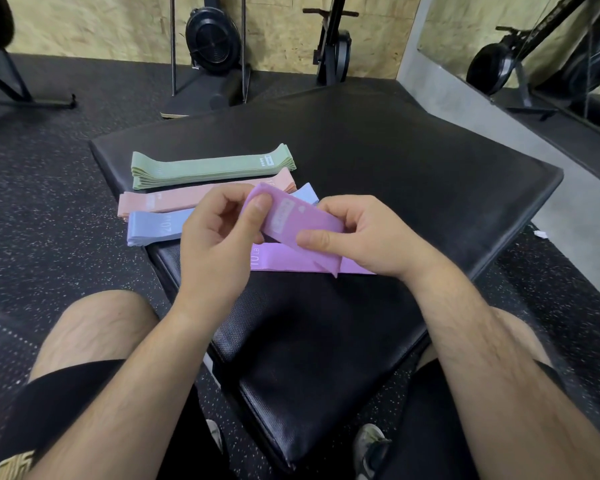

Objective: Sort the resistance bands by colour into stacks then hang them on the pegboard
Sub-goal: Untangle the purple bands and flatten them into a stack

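Now my left hand [219, 237] and right hand [357, 233] both pinch one purple band [291, 220] above the purple stack [291, 261] on the black pad [395, 174]; green stack [208, 166], pink stack [187, 199] and blue stack [153, 226] lie beyond.

Pale blue stack of flat fabric bands [153, 227], middle hidden behind the left hand [215, 240], lilac stack of bands [288, 262] lower down, left end covered by that hand, held lilac band [312, 221], its white label blurred, sage green stack [205, 167], tag print too small to read.
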### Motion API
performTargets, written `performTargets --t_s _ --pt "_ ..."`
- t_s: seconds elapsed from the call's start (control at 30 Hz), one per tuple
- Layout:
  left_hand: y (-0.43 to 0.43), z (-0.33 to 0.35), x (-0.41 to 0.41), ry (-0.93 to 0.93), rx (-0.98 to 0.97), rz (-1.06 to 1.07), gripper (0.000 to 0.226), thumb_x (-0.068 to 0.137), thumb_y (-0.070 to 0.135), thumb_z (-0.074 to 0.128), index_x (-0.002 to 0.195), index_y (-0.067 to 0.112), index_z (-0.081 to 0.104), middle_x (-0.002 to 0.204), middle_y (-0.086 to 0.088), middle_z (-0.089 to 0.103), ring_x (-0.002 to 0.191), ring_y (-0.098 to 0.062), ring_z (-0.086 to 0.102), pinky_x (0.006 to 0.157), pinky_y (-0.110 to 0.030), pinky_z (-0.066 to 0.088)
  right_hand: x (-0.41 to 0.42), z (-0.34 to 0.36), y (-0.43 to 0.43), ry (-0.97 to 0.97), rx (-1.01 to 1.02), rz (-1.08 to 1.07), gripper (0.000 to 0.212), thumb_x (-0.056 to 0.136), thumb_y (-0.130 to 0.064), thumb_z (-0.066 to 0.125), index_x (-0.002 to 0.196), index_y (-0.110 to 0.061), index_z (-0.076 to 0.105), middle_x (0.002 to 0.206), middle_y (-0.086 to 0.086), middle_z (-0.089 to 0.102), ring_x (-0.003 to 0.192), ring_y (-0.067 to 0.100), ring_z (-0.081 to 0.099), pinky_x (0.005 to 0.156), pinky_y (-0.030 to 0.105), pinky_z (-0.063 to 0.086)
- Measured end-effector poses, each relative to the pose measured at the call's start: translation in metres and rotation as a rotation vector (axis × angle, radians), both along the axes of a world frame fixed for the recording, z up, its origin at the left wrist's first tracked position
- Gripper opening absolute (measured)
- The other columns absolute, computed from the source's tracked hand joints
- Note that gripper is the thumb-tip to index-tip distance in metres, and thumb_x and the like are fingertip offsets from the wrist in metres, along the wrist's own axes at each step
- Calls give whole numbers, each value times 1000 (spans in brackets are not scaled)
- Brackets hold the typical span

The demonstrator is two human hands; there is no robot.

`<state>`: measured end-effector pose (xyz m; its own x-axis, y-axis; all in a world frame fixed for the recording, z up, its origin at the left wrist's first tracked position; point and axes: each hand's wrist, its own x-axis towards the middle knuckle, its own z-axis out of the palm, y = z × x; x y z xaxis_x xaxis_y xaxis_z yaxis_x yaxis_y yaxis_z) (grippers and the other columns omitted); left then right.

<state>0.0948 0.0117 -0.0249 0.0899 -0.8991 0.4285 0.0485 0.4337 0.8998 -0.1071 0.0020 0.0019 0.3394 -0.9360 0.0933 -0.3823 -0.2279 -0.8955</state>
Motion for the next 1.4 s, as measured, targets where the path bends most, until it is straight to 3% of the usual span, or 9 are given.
performTargets --t_s 0.27,0.4,0.47,0.7,0.8,1.0,1.23,1.3,1.4 --pt "-17 -8 14 243 99 26 11 96 23 66 85 24 69 73 4 61 64 -13 49 66 -27 43 -39 8 0 216 119 -37 35 78 -37 87 78 -6 69 67 0 59 64 11 52 67 29 42" --pt "-27 -16 21 296 246 94 15 98 19 64 84 18 64 75 3 60 63 -11 47 60 -22 42 -64 7 3 280 170 -124 24 80 -34 86 67 -22 69 60 -8 59 57 9 52 61 27 40" --pt "-32 -18 24 280 316 145 21 100 15 63 80 18 62 72 6 61 61 -9 49 57 -20 42 -77 7 4 278 141 -183 19 80 -34 85 74 -21 73 67 -2 66 61 9 57 65 29 45" --pt "-39 -32 34 -16 482 210 13 79 29 71 67 30 66 71 10 64 67 -22 58 73 -40 51 -110 -7 9 108 177 -346 12 86 -15 80 97 -15 75 85 -2 75 74 9 67 73 23 53" --pt "-36 -36 34 -164 497 237 5 74 31 70 70 31 68 69 11 64 70 -22 61 73 -40 52 -119 -18 8 137 217 -376 19 88 -8 77 104 -15 72 84 -1 74 67 7 64 66 25 51" --pt "-32 -47 37 -459 429 339 11 92 28 67 90 17 66 81 6 67 69 -12 58 63 -27 43 -124 -39 2 275 203 -431 24 86 -11 77 104 -25 71 88 2 72 70 8 63 71 29 47" --pt "-33 -60 37 -663 363 341 11 92 24 67 95 14 64 97 -2 64 88 -20 60 76 -30 41 -114 -50 -1 448 175 -467 25 82 -13 72 101 -29 67 103 5 69 75 13 62 73 30 51" --pt "-32 -62 36 -717 334 366 17 93 24 66 107 15 61 115 -7 54 105 -23 55 89 -33 41 -112 -51 -1 492 157 -480 33 81 -16 72 109 -32 63 116 -1 59 83 13 61 79 30 53" --pt "-29 -61 32 -898 163 440 26 92 20 64 117 14 64 124 -10 54 119 -32 49 99 -42 38 -101 -49 1 613 59 -443 47 85 -24 65 130 -37 58 138 -12 48 122 12 49 101 34 45"
